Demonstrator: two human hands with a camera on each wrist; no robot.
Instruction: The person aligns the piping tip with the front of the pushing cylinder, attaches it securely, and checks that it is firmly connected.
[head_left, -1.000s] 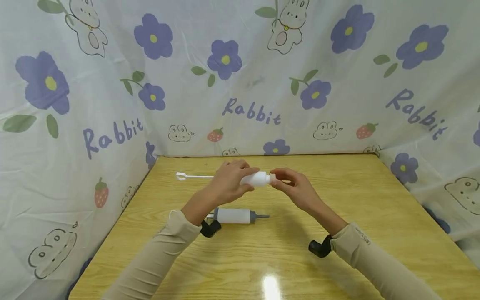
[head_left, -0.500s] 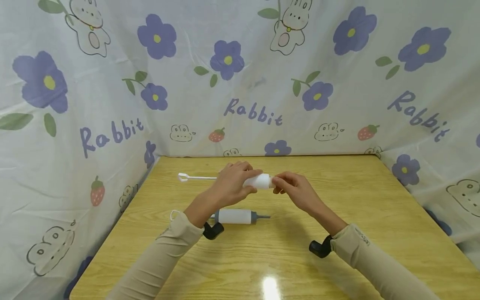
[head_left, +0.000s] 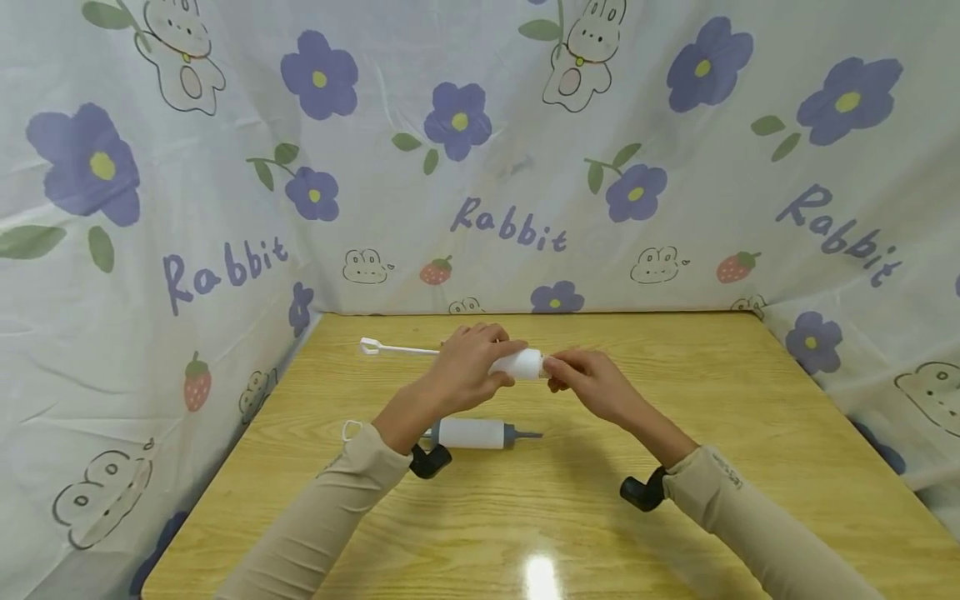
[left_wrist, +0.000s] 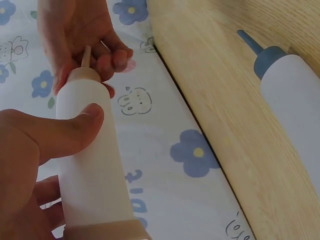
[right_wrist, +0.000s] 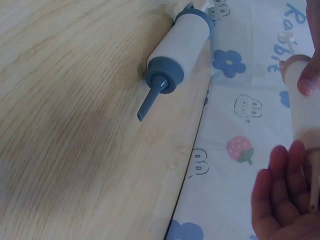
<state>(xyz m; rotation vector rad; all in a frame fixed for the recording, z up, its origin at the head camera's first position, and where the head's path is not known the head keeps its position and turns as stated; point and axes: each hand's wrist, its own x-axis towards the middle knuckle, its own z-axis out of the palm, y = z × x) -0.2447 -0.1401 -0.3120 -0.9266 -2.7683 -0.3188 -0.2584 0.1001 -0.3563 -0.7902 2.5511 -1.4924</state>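
My left hand [head_left: 468, 362] grips the white barrel [left_wrist: 92, 160] of a piping syringe, held roughly level above the table. Its thumb lies along the barrel in the left wrist view. A white plunger rod with a loop handle [head_left: 371, 346] sticks out to the left. At the other end, my right hand [head_left: 588, 379] holds the beige nozzle cap [left_wrist: 84, 74] between curled fingers and thumb. In the right wrist view the narrow beige tip [right_wrist: 315, 192] lies over the palm. The cap is mostly hidden in the head view.
A second syringe, with a white barrel [head_left: 471, 433] and grey-blue ends, lies on the wooden table [head_left: 480, 517], its nozzle pointing right. Behind the table and at both sides hangs a printed curtain [head_left: 510, 150].
The right fingers have curled in closer round the nozzle cap. A short gap seen earlier between cap and barrel no longer shows. The left hand has hardly moved.
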